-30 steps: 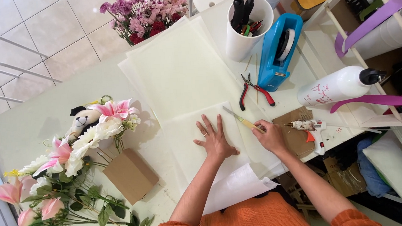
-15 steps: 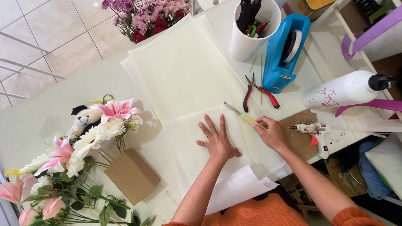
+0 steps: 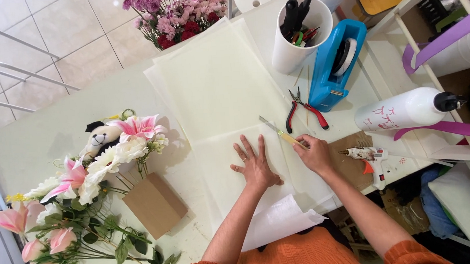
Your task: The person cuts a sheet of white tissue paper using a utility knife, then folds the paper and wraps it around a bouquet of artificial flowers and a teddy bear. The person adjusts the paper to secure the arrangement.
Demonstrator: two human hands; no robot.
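Right hand [image 3: 315, 155], fingers clamped on knife [image 3: 282, 134], blade pointing up-left; left hand [image 3: 256, 166], fingers spread, presses paper [image 3: 221, 166] just beside.

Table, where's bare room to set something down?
Bare table lies left of the paper sheets, above the flowers; a smaller patch below the cardboard box. Crowded right: cup, tape dispenser, pliers, glue gun.
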